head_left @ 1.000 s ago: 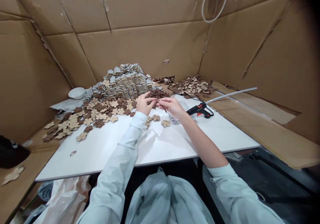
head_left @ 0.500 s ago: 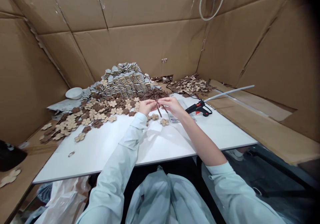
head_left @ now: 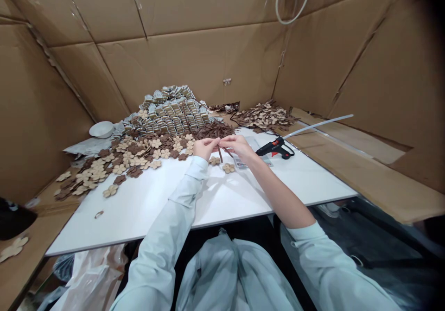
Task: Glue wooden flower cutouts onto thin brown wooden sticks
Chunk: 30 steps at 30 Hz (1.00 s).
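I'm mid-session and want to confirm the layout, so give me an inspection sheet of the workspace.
Surface: white tabletop, small brown ring near its left side.
Items in hand: brown strip material, two ends hanging down.
Clutter: flower cutouts heaped left, silvery pieces stacked behind, glue gun lying right.
Hands: left hand and right hand close together, pinching the strip material.
Cables: dark cord beside the glue gun's handle.
Surroundings: cardboard walls behind and at both sides; pale loop hanging high.
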Motion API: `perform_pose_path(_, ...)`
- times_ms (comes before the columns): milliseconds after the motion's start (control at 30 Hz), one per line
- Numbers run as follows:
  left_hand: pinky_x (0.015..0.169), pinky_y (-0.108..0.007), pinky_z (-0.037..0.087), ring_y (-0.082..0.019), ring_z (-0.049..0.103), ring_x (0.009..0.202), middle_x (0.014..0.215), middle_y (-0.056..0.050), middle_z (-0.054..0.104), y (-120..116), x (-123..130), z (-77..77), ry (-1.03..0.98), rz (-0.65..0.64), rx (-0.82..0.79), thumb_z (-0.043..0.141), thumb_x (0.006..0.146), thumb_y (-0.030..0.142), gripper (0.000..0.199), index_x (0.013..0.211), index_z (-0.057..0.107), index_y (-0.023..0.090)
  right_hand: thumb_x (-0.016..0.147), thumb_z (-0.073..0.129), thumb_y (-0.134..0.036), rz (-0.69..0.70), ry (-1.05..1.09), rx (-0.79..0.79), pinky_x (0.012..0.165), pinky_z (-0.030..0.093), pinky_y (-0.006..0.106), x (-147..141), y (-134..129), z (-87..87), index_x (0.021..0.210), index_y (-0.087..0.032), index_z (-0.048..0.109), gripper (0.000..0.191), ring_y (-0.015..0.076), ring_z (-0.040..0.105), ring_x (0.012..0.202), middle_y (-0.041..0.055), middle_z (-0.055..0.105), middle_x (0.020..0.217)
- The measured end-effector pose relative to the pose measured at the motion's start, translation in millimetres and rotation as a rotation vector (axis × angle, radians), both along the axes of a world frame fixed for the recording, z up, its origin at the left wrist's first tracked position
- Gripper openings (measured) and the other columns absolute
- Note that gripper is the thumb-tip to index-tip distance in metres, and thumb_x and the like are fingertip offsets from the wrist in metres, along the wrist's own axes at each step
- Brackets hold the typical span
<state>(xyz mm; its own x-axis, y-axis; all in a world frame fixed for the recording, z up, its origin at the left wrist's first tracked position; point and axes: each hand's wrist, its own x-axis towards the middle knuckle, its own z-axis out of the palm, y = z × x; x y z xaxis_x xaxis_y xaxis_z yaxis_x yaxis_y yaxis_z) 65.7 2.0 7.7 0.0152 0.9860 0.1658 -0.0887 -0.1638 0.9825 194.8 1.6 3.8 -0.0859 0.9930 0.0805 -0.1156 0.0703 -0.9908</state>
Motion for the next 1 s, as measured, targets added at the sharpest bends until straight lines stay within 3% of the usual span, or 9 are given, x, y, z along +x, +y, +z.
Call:
perform_pose_path(233, 0.061, -0.030, 0.050, -0.012, 0.056, 0.051, 0.050, 0.000, 0.057, 7, -3, 0.9, -0.115, 0.116, -0.071, 0.073, 0.045, 0.031, 0.027, 0.057, 0.061, 0.011, 0.046, 0.073, -0.026, 0.062, -0.106, 0.002, 0.057, 0.044, 0.025, 4, 0, 1.0, 0.068, -0.014, 0.065, 0.026, 0.0123, 0.056, 0.062, 0.0044, 0.065, 0.067)
perform_pose_path(433, 0.060, -0.028, 0.048, -0.012, 0.056, 0.051, 0.051, -0.001, 0.058, 9, -9, 3.1, -0.175, 0.105, -0.157, 0.073, 0.044, 0.025, 0.022, 0.054, 0.059, 0.012, 0.046, 0.072, -0.021, 0.124, -0.229, -0.031, 0.056, 0.043, 0.024, 10, -5, 5.8, 0.068, -0.013, 0.065, 0.024, 0.0115, 0.055, 0.056, 0.0045, 0.064, 0.062)
perform_pose_path(567, 0.056, -0.026, 0.045, -0.011, 0.053, 0.050, 0.050, 0.000, 0.057, 8, -11, 1.1, -0.076, 0.093, -0.183, 0.073, 0.044, 0.030, 0.023, 0.053, 0.060, 0.013, 0.048, 0.071, -0.026, 0.186, -0.319, 0.028, 0.060, 0.043, 0.025, 11, -7, 7.1, 0.074, -0.014, 0.068, 0.028, 0.0131, 0.056, 0.063, 0.0049, 0.066, 0.069)
perform_pose_path(667, 0.055, -0.024, 0.041, -0.010, 0.052, 0.054, 0.053, 0.000, 0.058, 5, -10, -0.5, 0.024, 0.067, -0.140, 0.072, 0.045, 0.034, 0.024, 0.055, 0.062, 0.014, 0.053, 0.068, -0.035, 0.146, -0.322, 0.086, 0.064, 0.042, 0.026, 9, -5, 4.5, 0.077, -0.015, 0.069, 0.031, 0.0140, 0.057, 0.070, 0.0053, 0.067, 0.075)
perform_pose_path(833, 0.046, -0.021, 0.031, -0.008, 0.043, 0.046, 0.042, 0.004, 0.047, 4, -8, -2.1, 0.066, 0.060, -0.091, 0.070, 0.047, 0.036, 0.024, 0.055, 0.063, 0.015, 0.054, 0.067, -0.039, 0.134, -0.218, 0.109, 0.061, 0.041, 0.026, 6, -4, 1.4, 0.070, -0.014, 0.069, 0.030, 0.0135, 0.056, 0.065, 0.0059, 0.066, 0.069)
perform_pose_path(1000, 0.041, -0.021, 0.024, -0.006, 0.032, 0.039, 0.036, 0.005, 0.037, 4, -7, -3.4, 0.083, 0.053, -0.054, 0.069, 0.049, 0.038, 0.025, 0.052, 0.061, 0.014, 0.054, 0.067, -0.036, 0.131, -0.227, 0.153, 0.058, 0.040, 0.025, 3, -13, 9.5, 0.068, -0.013, 0.069, 0.027, 0.0120, 0.052, 0.059, 0.0032, 0.064, 0.061)
